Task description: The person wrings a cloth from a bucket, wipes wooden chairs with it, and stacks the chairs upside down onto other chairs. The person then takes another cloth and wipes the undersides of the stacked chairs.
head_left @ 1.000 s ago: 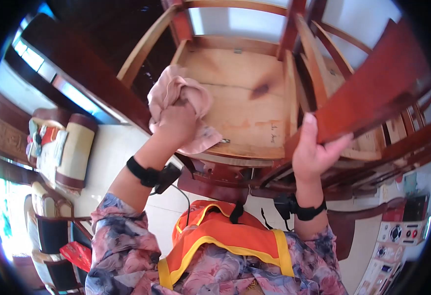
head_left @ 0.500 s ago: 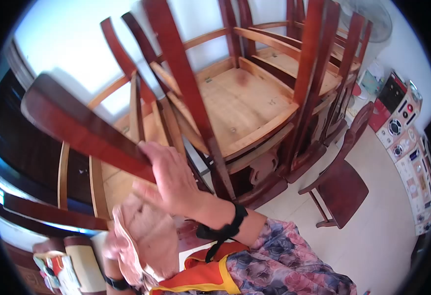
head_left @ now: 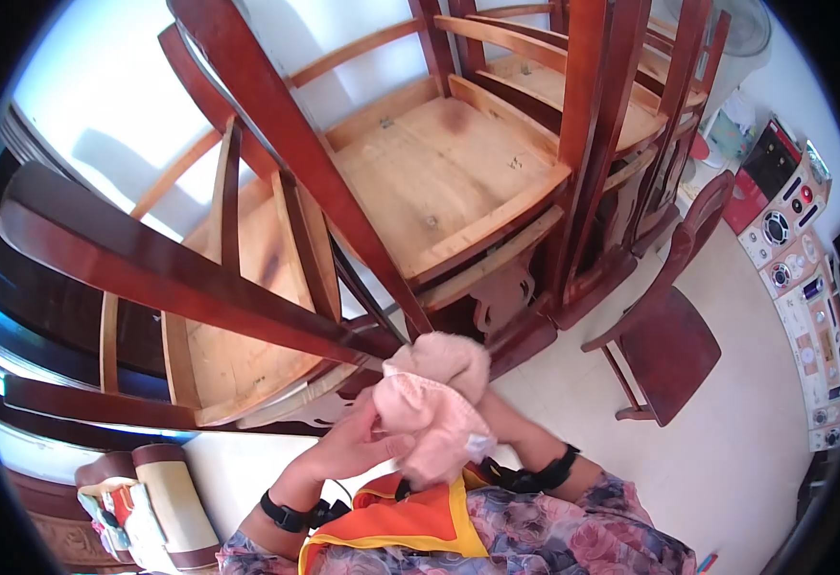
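In front of my body, my left hand (head_left: 358,446) is closed on a bunched pink cloth (head_left: 430,393), thumb and fingers pinching its left side. My right hand (head_left: 504,420) is mostly covered by the same cloth; its wrist and heel show, but its fingers are hidden. Just beyond the cloth are the dark red leg (head_left: 180,278) of an upturned wooden chair and the lower end of another slanting leg (head_left: 310,153). The pale underside (head_left: 238,316) of the nearest chair faces up on the left.
More upturned chairs (head_left: 458,172) stand in a row along the wall. An upright dark red chair (head_left: 669,355) is on the tiled floor (head_left: 573,402) at the right. Beyond it are patterned boxes (head_left: 794,259) and a fan (head_left: 727,29). Cream and brown furniture (head_left: 175,508) is at lower left.
My right hand has left the chair leg and moved down to the cloth. My left hand has brought the cloth rightward, and both hands now meet at it. The view has shifted slightly.
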The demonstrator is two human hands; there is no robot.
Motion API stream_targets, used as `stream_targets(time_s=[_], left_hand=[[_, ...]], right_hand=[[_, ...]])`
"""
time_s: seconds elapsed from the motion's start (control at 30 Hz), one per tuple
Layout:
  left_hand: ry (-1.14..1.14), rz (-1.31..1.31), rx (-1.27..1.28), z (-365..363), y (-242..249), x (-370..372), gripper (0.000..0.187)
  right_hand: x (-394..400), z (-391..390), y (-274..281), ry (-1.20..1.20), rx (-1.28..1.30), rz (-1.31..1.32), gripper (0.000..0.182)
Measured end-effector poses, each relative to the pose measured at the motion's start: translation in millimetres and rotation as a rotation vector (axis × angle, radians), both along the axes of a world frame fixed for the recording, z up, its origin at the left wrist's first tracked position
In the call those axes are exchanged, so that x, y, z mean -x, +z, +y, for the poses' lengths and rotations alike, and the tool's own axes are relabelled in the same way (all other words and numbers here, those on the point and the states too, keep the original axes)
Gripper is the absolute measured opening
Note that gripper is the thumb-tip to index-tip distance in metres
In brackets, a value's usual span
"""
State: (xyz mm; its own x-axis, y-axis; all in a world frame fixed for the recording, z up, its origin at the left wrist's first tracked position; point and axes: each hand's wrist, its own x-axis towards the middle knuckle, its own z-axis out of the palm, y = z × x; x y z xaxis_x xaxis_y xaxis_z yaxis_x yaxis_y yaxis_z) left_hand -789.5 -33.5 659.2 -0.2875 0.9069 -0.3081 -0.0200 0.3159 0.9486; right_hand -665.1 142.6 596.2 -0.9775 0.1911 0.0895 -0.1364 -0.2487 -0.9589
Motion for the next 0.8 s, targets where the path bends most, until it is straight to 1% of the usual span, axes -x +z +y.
stream_targets(time_s=[0.03,0.07,0.13,0.17,0.23,0.27,0.3,0.33,0.37,0.4,0.47,0.53,0.6,0.63,0.67,0.7,0.73,0.77,0.8], left_hand=[[-0.03,0.13,0.009,-3.3,0.2,0.9,0.055],[-0.086,0.362,0.102,-13.3,2.4,4.7,0.046],[-0.003,-0.05,0.049,-43.8,-27.9,16.9,0.037],[0.039,-0.157,0.072,-51.3,-26.2,17.0,0.033],[0.071,-0.075,0.121,-70.2,-32.4,18.4,0.03],[0.09,-0.034,0.146,-74.6,-31.9,20.2,0.029],[0.085,-0.034,0.14,-81.7,-34.5,21.2,0.029],[0.126,-0.099,0.137,-91.1,-40.5,21.0,0.029],[0.169,-0.163,0.133,-100.0,-46.8,21.3,0.029],[0.164,-0.166,0.131,-110.3,-53.1,21.1,0.029],[0.157,-0.191,0.153,-131.4,-63.8,19.5,0.03],[0.175,-0.163,0.175,-154.6,-67.0,18.9,0.029],[0.236,-0.205,0.173,-186.5,-80.7,19.9,0.028],[0.295,-0.295,0.134,-203.3,-92.4,22.7,0.028],[0.33,-0.232,0.155,-214.8,-93.9,21.2,0.027],[0.357,-0.16,0.183,-227.3,-95.7,21.4,0.025],[0.371,-0.082,0.203,-237.7,-100.1,21.8,0.023],[0.395,-0.09,0.209,-249.5,-106.9,20.2,0.023],[0.426,0.004,0.257,-258.3,-114.5,20.3,0.024]], right_hand=[[-7.6,18.1,4.9,-0.101,-0.06,0.017,0.048],[-19.6,35.9,-5.6,-0.235,-0.131,0.064,0.044],[-32.3,67.0,-19.7,-0.556,0.238,0.016,0.04],[-38.0,88.7,-26.1,-0.63,0.386,0.014,0.04],[-27.5,111.6,-11.4,-0.84,0.39,0.045,0.041],[-16.3,119.9,6.9,-0.972,0.237,0.092,0.042],[-4.2,128.3,9.3,-1.018,0.155,0.069,0.043],[8.3,137.6,4.2,-1.065,0.074,0.042,0.043],[25.2,161.1,-18.7,-1.081,-0.198,-0.147,0.045],[36.5,178.3,-38.1,-1.078,-0.467,-0.342,0.047],[65.3,153.5,-27.1,-0.708,-0.934,-0.935,0.054],[71.7,91.0,-47.3,-0.737,-1.163,-0.667,0.054],[46.8,19.9,-22.4,-0.423,-1.213,-0.386,0.052],[31.0,-0.1,-19.7,-0.212,-1.348,-0.399,0.052],[13.8,-15.2,-25.4,0.013,-1.469,-0.394,0.053],[3.3,-31.2,-38.5,0.063,-1.458,-0.374,0.053],[-5.9,-42.4,-52.8,0.068,-1.257,-0.541,0.051],[-9.1,-55.4,-56.6,0.063,-1.054,-0.707,0.05],[-8.4,-68.1,-55.9,0.077,-1.06,-0.699,0.05]])
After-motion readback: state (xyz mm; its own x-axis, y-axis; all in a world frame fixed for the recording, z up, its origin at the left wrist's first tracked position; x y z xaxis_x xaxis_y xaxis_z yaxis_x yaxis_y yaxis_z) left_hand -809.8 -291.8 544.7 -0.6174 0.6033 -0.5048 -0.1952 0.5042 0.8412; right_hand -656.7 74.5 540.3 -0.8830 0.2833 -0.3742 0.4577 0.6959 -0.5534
